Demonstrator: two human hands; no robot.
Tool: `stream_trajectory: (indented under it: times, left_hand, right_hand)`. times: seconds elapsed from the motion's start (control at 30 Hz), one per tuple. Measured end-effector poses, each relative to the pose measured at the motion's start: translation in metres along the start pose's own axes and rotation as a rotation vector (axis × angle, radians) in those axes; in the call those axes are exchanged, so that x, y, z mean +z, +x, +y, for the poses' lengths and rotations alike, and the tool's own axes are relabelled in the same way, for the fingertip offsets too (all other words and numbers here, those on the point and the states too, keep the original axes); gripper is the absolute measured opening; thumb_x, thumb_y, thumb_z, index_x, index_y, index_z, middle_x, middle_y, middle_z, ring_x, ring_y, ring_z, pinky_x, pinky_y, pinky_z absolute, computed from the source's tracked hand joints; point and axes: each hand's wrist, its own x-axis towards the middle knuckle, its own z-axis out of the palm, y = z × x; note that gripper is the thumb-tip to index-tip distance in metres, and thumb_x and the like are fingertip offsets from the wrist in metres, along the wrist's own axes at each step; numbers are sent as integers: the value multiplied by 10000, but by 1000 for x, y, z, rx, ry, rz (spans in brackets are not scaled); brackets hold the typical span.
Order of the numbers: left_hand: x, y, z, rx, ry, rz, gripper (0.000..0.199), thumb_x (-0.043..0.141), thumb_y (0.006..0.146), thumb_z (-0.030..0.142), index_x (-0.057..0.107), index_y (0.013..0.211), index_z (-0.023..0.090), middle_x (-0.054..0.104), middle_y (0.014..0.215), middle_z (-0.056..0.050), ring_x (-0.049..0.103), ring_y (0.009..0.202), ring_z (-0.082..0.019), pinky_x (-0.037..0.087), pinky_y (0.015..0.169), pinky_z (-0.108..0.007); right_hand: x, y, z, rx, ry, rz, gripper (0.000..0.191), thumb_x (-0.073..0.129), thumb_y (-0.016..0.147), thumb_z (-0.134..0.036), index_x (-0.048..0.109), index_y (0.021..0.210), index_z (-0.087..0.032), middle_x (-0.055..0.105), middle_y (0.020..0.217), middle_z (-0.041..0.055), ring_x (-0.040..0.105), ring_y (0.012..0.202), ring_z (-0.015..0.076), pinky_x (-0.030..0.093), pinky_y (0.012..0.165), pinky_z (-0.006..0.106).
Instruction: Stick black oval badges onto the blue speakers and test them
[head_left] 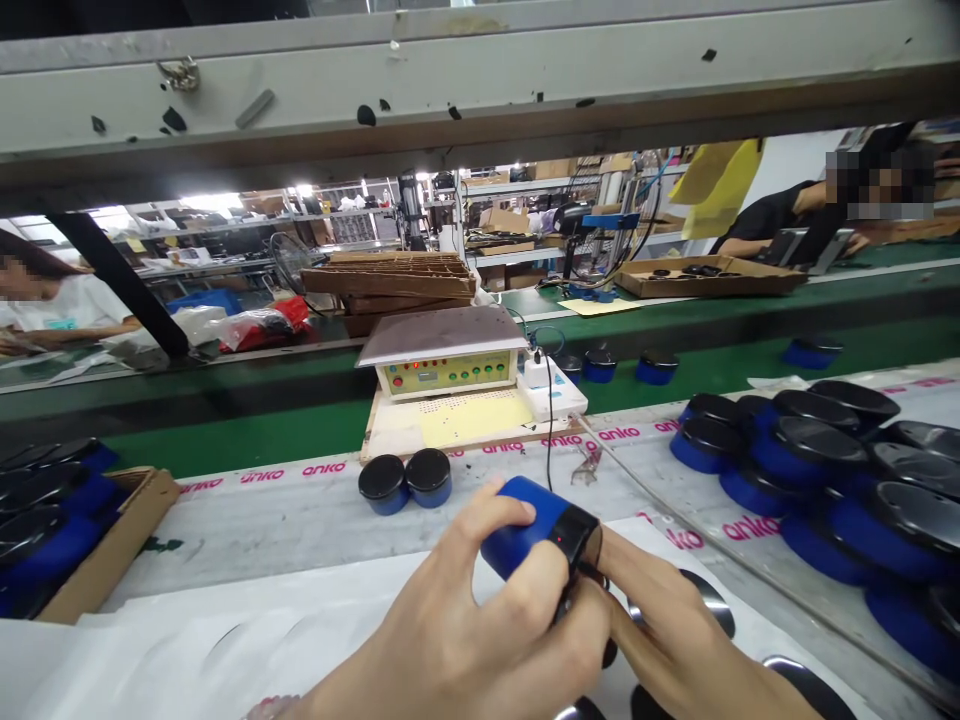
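My left hand (pixel 480 610) is wrapped round a small blue round device (pixel 517 510) with a black end, held tilted above the bench. A tiny red light glows on its dark band. At the device's right side, the fingers of my right hand (pixel 667 610) are closed round a short black cable end (pixel 594 575); their tips are partly hidden. Beyond the device, a thin black cable (pixel 551 420) comes down from a white adapter. Two matching blue devices with black tops (pixel 428 477) stand side by side just past my left hand. Below my hands lies a white sheet with glossy black discs (pixel 709 600).
A test box (pixel 450 370) with lit indicators sits on a board ahead. Many blue devices (pixel 817 450) are piled at right; more fill a cardboard box (pixel 112 540) at left. A green conveyor (pixel 240 425) crosses behind. Two people sit beyond it. A metal beam (pixel 480 90) hangs overhead.
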Motion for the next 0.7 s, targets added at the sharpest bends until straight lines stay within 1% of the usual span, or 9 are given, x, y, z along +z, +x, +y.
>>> stream_trajectory:
  times: [0.1,0.2,0.3,0.33,0.4,0.43,0.47,0.6,0.7]
  left_hand:
    - [-4,1,-2,-70,-122,-90,268,583,813,59,631,1044,186,503,957,-40,541,968,-160,463,1016,-377]
    - [2,-3,-9,-235,-258,-321,535,646,811,249,461,1307,165,546,1096,-116,564,999,-246,544,847,-387]
    - [23,-15,-25,-361,-273,-465,545,638,788,285,462,1280,132,538,1177,-157,583,993,-295,539,816,-447]
    - [33,-20,-32,-440,-268,-470,500,614,797,266,475,1259,134,530,1180,-155,586,1001,-295,532,826,-450]
    - [55,-30,-44,-591,-283,-484,452,573,820,257,478,1248,150,506,1193,-145,590,1012,-284,528,826,-433]
    - [66,-34,-48,-633,-305,-514,448,564,828,268,475,1255,165,498,1202,-135,592,1012,-278,527,821,-424]
    - [75,-38,-51,-650,-327,-552,451,562,828,274,476,1260,178,496,1212,-128,591,1015,-278,524,824,-424]
    - [99,-43,-52,-661,-312,-627,482,583,791,199,506,1266,169,519,1225,-151,561,1081,-334,463,908,-526]
    - [94,-40,-49,-683,-282,-620,602,669,759,243,470,1323,177,482,1310,-176,473,1203,-385,409,966,-573]
  right_hand:
    - [2,-6,3,29,3,-14,165,380,927,-115,503,908,-223,605,733,11,611,660,154,480,581,241]
    - [3,-12,3,-35,-99,-112,234,352,963,-160,495,783,-203,554,638,-1,517,526,130,384,480,252]
    - [-8,-9,10,-84,-289,-93,312,324,973,-155,491,713,-196,510,584,-4,463,479,124,310,455,265]
    - [-15,-4,16,-9,-361,-56,333,310,981,-179,493,704,-198,497,568,-6,456,469,126,302,459,269]
    - [-35,17,39,257,-478,-11,375,270,1000,-271,501,712,-202,488,550,-6,465,468,136,314,481,274]
    - [-45,32,55,516,-560,-11,395,253,1007,-331,500,726,-204,495,556,-2,486,490,148,335,498,276]
    - [-55,49,74,609,-589,-10,388,237,1014,-340,526,804,-187,528,592,11,522,532,161,361,521,281]
    - [-65,117,150,735,-615,-99,273,485,959,-365,568,1082,-136,627,969,54,618,797,162,509,714,339]
    - [-50,148,183,761,-587,-235,310,586,912,-327,568,1160,-143,602,1125,79,619,927,191,530,787,384]
